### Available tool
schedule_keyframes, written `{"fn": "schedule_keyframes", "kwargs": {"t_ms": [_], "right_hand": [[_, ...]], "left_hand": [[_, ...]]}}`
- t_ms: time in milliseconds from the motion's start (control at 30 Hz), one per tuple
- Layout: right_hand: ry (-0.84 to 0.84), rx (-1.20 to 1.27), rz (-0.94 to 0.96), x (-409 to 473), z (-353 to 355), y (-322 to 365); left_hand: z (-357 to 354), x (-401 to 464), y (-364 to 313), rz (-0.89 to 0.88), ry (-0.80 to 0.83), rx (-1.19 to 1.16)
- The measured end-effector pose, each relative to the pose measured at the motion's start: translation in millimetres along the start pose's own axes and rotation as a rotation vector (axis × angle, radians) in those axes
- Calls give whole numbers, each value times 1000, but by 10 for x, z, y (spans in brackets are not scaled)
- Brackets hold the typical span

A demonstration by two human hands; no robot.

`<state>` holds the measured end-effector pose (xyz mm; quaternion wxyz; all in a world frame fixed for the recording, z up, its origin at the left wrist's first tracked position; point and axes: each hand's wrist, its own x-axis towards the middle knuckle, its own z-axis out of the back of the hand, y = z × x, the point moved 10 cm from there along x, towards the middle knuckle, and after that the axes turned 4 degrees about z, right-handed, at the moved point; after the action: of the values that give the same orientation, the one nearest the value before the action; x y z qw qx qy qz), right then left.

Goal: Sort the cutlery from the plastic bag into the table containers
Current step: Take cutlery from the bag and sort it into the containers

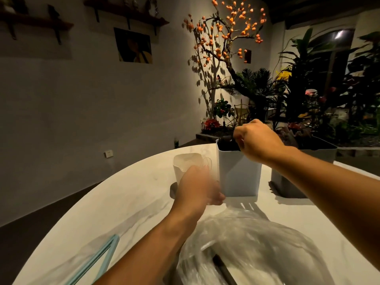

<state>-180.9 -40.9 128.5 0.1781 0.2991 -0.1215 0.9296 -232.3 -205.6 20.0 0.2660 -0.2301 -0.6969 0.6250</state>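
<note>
The right hand [257, 140] hangs over the open top of the tall pale blue-white rectangular plastic container [238, 175], fingers curled down and pinched together at the rim. Something dark and thin shows just at the fingertips, but it is too small and dim to say whether it is a piece of cutlery or only the shadowed inside of the container. That inside reads as black; its contents cannot be made out.

The left hand [197, 188] is blurred. Its fingers curl round the lower part of the short translucent white plastic cup [187, 163], which stands just left of the tall container. The cup's mouth looks pale and its contents cannot be told; a faint clear loop shows at its right rim.

Behind the right forearm stands a grey rectangular plastic bin [316, 149], largely hidden by the arm, its inside dark.

Near the bottom edge lies the crumpled clear plastic bag [250, 243], blurred and cut off by the frame. In it a black slender handle [224, 270] lies with its long axis running from upper left to lower right, the lower end cut off; which utensil it is cannot be told.

All stands on a round white marbled table [123, 202]. A light blue frame-like bar [98, 258] lies at lower left, partly cut off.
</note>
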Motion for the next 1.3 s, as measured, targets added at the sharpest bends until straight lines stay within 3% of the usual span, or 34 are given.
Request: {"fn": "schedule_keyframes", "kwargs": {"t_ms": [67,133,233,300,533,600,700,833,900,1000,1167,1300], "right_hand": [[-18,-65,30,-14,11,81],[-51,172,5,-35,149,200],[330,787,12,-115,-26,639],[462,870,71,-192,-96,890],[307,1026,-13,-148,-176,1034],[210,991,-35,-68,-176,1023],[-111,757,-115,102,-24,801],[-343,471,0,213,143,868],[-355,343,71,275,32,1015],[-268,223,109,318,-325,1168],[57,83,196,268,-940,1297],[58,123,222,270,-852,1216]], "left_hand": [[48,14,49,-5,-24,67],[130,44,109,6,-95,151],[250,90,168,41,-218,233],[288,102,147,44,-255,264],[429,66,-94,-92,-304,315],[489,132,-70,-67,-308,325],[600,279,-2,-20,-302,435],[619,429,-57,-139,-247,1082],[590,493,-24,-157,-186,1271],[586,594,6,-194,-172,1363],[668,651,50,-207,-238,1257],[724,660,93,-145,-224,1136]]}}
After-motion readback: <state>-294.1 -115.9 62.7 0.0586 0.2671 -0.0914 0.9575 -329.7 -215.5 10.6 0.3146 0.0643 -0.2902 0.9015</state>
